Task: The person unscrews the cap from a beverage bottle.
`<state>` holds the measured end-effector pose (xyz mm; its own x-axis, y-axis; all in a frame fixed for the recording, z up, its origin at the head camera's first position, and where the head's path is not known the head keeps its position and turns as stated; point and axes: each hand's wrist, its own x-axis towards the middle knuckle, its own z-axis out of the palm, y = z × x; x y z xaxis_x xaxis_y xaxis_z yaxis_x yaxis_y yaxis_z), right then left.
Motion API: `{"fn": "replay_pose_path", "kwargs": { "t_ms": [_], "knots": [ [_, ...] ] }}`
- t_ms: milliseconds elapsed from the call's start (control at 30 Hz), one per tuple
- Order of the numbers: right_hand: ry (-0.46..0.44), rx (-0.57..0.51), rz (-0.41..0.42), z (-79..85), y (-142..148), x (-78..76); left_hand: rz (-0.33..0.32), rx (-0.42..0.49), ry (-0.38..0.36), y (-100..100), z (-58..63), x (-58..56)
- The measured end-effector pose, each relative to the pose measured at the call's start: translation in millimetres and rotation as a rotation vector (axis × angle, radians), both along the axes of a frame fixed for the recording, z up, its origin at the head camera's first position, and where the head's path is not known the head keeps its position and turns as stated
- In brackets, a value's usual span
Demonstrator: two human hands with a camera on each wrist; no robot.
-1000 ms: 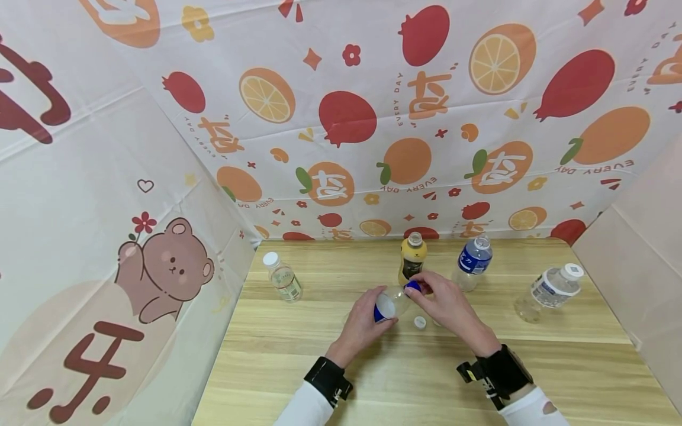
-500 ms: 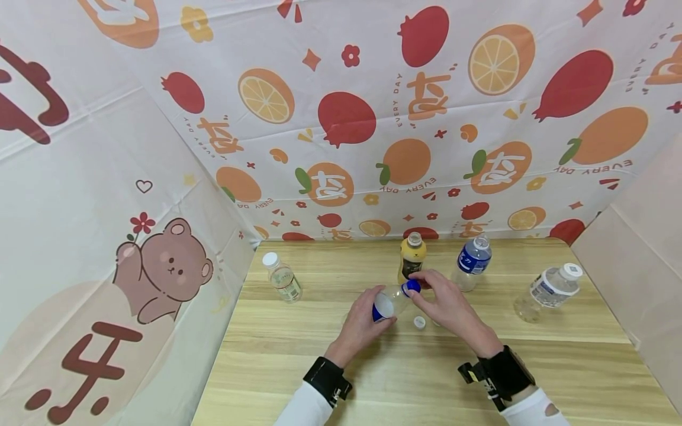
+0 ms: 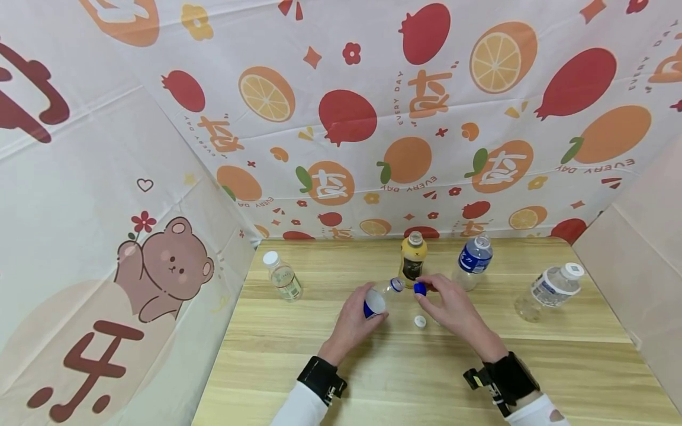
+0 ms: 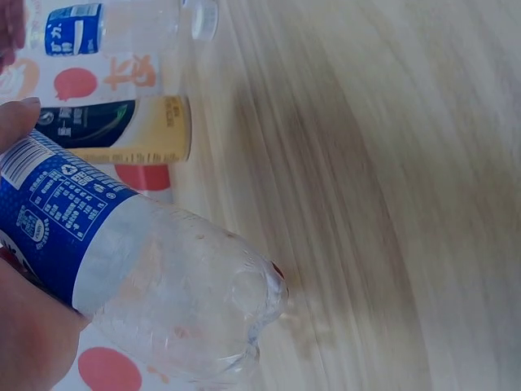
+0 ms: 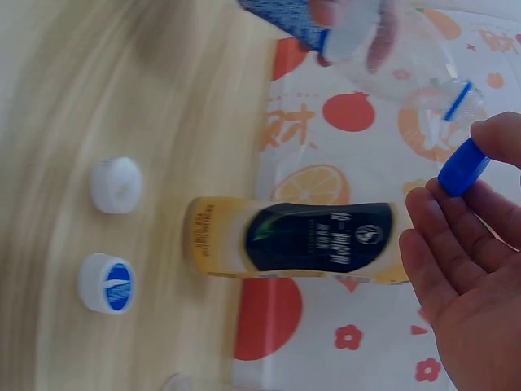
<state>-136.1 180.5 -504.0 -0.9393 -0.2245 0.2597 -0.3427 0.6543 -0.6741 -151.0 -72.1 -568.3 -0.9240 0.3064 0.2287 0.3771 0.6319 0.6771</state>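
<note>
My left hand (image 3: 353, 322) grips a clear plastic bottle (image 3: 376, 302) with a blue label, tilted with its uncapped mouth toward the upper right. In the left wrist view the lower part of this bottle (image 4: 187, 285) looks empty. My right hand (image 3: 457, 310) pinches a blue bottle cap (image 3: 420, 289) between thumb and fingers, slightly apart from the bottle's mouth. The right wrist view shows the cap (image 5: 464, 168) held at the fingertips. Just behind the hands stands a yellow bottle (image 3: 412, 260) with a dark label, uncapped.
Two white caps, one plain (image 5: 116, 186) and one with a blue mark (image 5: 106, 283), lie on the wooden table (image 3: 298, 367). An uncapped blue-labelled bottle (image 3: 473, 260) stands behind my right hand. White-capped bottles stand at the far left (image 3: 285, 281) and right (image 3: 554, 289). A printed cloth (image 3: 341, 195) hangs behind.
The blue cap has come off the bottle's mouth. My left hand has drawn the bottle a little left, while my right hand has moved slightly right with the cap.
</note>
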Motion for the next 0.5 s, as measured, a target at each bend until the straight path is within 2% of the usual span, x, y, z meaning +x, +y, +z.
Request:
{"fn": "replay_pose_path", "kwargs": {
  "t_ms": [500],
  "knots": [
    [0.022, 0.037, 0.031, -43.1, -14.8, 0.5, 0.036, 0.049, -0.026, -14.4, 4.0, -1.9]
  ]
}}
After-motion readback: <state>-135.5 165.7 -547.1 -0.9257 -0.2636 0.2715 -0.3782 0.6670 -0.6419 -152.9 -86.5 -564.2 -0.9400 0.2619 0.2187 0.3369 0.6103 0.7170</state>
